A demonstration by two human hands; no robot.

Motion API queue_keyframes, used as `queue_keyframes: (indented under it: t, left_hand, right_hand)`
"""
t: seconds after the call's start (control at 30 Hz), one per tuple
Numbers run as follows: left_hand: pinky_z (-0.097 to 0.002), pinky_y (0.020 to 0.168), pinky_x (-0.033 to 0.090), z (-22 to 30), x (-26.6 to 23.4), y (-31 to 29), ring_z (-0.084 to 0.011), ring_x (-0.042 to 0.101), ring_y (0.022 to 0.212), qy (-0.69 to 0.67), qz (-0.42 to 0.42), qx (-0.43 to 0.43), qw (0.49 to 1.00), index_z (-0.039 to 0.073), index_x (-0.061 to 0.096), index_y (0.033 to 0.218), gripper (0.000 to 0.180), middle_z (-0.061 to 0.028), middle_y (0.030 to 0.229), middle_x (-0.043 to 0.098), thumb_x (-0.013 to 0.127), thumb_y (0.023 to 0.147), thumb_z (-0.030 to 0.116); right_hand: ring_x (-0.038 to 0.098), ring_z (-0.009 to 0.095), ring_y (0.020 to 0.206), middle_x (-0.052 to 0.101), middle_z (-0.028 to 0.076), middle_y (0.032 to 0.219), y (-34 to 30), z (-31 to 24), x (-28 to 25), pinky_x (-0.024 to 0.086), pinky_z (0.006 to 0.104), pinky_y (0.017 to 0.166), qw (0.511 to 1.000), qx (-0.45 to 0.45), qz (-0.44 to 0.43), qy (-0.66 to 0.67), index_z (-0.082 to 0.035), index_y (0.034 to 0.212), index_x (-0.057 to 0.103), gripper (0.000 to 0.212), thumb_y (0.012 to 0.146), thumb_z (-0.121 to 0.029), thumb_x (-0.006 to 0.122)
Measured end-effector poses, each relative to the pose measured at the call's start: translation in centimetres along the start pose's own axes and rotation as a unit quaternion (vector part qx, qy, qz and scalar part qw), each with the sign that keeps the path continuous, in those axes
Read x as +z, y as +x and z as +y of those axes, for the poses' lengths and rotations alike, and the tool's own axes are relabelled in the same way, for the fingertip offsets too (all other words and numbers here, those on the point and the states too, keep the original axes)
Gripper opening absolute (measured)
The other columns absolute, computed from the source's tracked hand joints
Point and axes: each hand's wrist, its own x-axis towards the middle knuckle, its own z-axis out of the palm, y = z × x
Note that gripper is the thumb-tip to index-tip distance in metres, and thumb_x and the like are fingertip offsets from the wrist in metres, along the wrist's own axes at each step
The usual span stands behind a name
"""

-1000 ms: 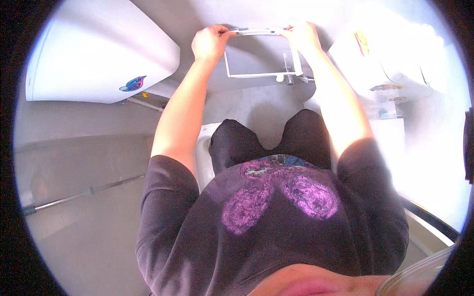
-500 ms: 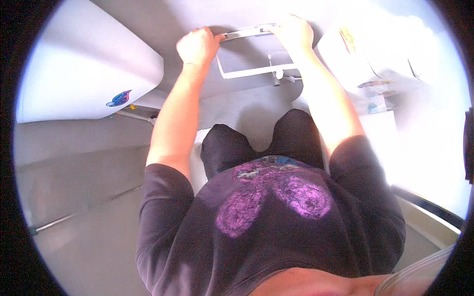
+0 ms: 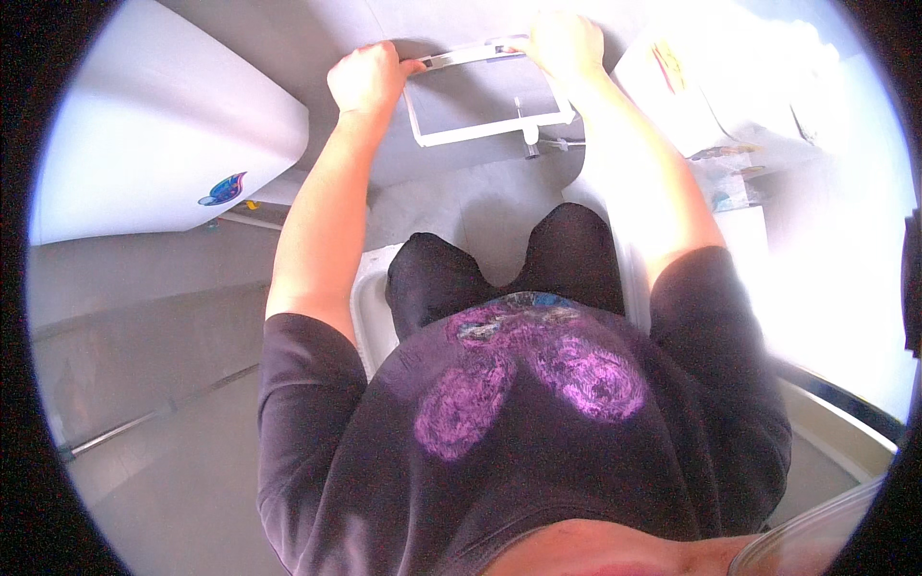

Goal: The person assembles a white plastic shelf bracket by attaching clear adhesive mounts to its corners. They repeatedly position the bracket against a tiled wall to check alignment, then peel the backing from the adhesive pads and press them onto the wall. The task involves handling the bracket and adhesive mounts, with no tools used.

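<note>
The white rectangular frame (image 3: 480,132) is sitting ahead of the person, beyond the knees (image 3: 495,254) and in front of the grey wall (image 3: 432,21), and both hands are already having hold of it. The left hand (image 3: 365,79) is closing around the left end of its upper bar (image 3: 469,57), thumb pointing inward, and the right hand (image 3: 569,48) is gripping the same bar near its right end, its fingers partly hiding that corner. So the grip is made on both sides; whether the frame is touching the wall or hanging clear of it I cannot tell, and no finished fixing is showing, so how much is remaining is staying unclear. The frame's long axis is running left to right across the person's body, tilting a little, with the right end lying higher in the view. Its lower bar is running roughly alongside the upper one, closer to the person, and its open middle is showing wall, while a metal fitting (image 3: 531,147) is appearing just beside the lower bar.
</note>
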Motion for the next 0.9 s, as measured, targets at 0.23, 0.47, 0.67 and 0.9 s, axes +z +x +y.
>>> queue_keyframes:
  t: [0.23, 0.47, 0.67, 0.9]
  left_hand:
    - [-0.0347, 0.053, 0.049, -0.1, 0.2, 0.0, -0.0243, 0.065, 0.063, 0.008, 0.016, 0.011, 1.0, 0.01, 0.067, 0.068, 0.042, -0.0076, 0.066, 0.064, 0.067, 0.064, 0.052]
    - [-0.0345, 0.052, 0.048, -0.2, 0.4, 0.0, -0.0244, 0.065, 0.062, -0.004, 0.015, 0.018, 1.0, 0.01, 0.067, 0.068, 0.044, -0.008, 0.065, 0.064, 0.067, 0.064, 0.053]
    - [-0.0347, 0.055, 0.05, -0.2, 0.4, -0.3, -0.0258, 0.065, 0.065, -0.003, 0.013, -0.004, 1.0, 0.01, 0.067, 0.07, 0.043, -0.0094, 0.066, 0.065, 0.068, 0.064, 0.053]
    - [-0.0406, 0.065, 0.051, 0.1, 1.3, 0.0, -0.0324, 0.065, 0.075, -0.078, -0.023, -0.048, 0.996, 0.006, 0.065, 0.076, 0.05, -0.0161, 0.075, 0.065, 0.064, 0.069, 0.056]
  right_hand:
    - [0.062, 0.034, 0.076, 0.063, 0.017, 0.076, -0.2, 0.0, -0.8, 0.05, 0.0423, 0.066, 0.995, 0.022, -0.006, 0.1, -0.005, 0.073, 0.066, 0.032, 0.067, -0.036, 0.071]
    - [0.063, 0.032, 0.076, 0.064, 0.016, 0.078, -0.3, -0.4, -1.4, 0.05, 0.041, 0.067, 0.995, 0.036, -0.03, 0.093, -0.006, 0.076, 0.068, 0.03, 0.069, -0.035, 0.07]
    - [0.064, 0.032, 0.074, 0.065, 0.016, 0.076, -0.1, -0.7, -1.4, 0.051, 0.0399, 0.065, 0.995, 0.036, -0.029, 0.089, -0.006, 0.074, 0.069, 0.028, 0.067, -0.032, 0.072]
    - [0.065, 0.031, 0.072, 0.064, 0.017, 0.074, 0.4, -1.0, -1.4, 0.051, 0.04, 0.063, 0.996, 0.038, -0.017, 0.077, -0.003, 0.072, 0.068, 0.027, 0.066, -0.029, 0.072]
